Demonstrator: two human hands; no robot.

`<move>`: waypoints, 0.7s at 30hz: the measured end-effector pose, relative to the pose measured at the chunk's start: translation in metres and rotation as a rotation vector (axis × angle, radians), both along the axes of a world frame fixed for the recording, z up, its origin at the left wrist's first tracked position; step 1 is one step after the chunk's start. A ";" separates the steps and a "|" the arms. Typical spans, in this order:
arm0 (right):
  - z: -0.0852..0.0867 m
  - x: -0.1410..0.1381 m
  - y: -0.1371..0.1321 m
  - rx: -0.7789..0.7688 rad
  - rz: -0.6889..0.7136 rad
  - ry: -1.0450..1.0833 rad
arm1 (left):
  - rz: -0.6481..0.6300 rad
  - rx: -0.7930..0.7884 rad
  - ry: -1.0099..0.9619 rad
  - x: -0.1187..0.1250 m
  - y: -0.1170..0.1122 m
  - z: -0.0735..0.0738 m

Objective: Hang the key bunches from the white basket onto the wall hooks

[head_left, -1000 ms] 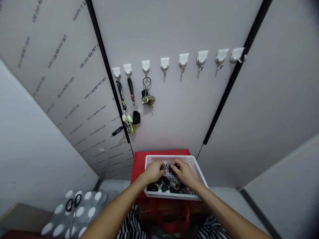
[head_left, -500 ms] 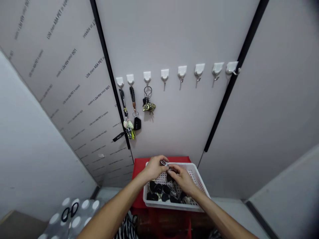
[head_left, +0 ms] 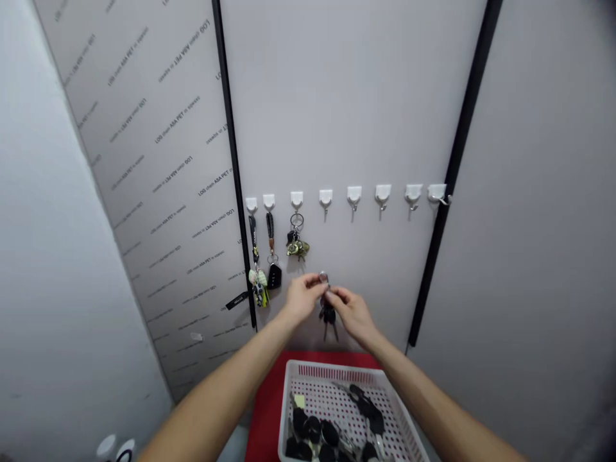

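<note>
Both hands meet in front of the wall panel, above the basket. My left hand [head_left: 303,296] pinches the metal clip at the top of a bunch of keys [head_left: 328,316]. With closed fingertips, my right hand [head_left: 351,313] grips the same bunch just below the clip. Black key heads and two thin blades dangle beneath the fingers. Up on the panel is a row of white hooks, among them a bare hook [head_left: 326,197] above my hands. Three hooks at the left carry a strap with charms [head_left: 258,285], a black car key [head_left: 274,276] and a ring of keys [head_left: 297,247].
Below my hands, a white perforated basket [head_left: 337,370] with several black-headed keys [head_left: 330,433] rests on a red surface [head_left: 267,410]. Black vertical strips [head_left: 231,141] edge the panel. White bottle caps [head_left: 106,445] show at the lower left.
Both hands have risen out of the basket with the bunch of keys, which now hangs in front of the panel. The view has tilted upward, so the basket sits lower in it.
</note>
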State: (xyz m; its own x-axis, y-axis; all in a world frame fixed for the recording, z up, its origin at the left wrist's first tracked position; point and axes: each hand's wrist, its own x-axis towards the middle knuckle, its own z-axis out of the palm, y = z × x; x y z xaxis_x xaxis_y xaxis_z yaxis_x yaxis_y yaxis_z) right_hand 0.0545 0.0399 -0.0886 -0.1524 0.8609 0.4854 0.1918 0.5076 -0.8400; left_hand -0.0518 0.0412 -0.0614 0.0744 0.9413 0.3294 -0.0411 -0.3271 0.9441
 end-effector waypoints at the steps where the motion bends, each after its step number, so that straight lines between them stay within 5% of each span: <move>1: 0.014 -0.001 0.005 0.037 -0.020 0.004 | 0.031 0.031 -0.001 0.001 0.004 0.014; 6: 0.074 -0.006 0.028 0.149 -0.097 0.075 | 0.175 0.158 0.011 0.010 0.024 0.076; 10: 0.097 -0.006 0.044 0.190 -0.157 0.096 | 0.274 0.215 0.074 0.017 0.037 0.102; 16: 0.099 -0.007 0.058 0.108 -0.287 -0.012 | 0.444 0.127 0.226 0.018 0.056 0.102; 21: 0.091 -0.004 0.059 0.091 -0.312 -0.057 | 0.431 0.163 0.320 0.017 0.046 0.088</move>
State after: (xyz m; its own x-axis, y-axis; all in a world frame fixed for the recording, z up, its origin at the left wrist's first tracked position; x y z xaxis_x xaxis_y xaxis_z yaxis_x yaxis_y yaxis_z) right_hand 0.0506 0.0993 0.0021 0.0825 0.8241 0.5604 0.3949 0.4893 -0.7776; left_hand -0.0348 0.0875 0.0265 -0.1857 0.8476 0.4970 0.4088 -0.3933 0.8235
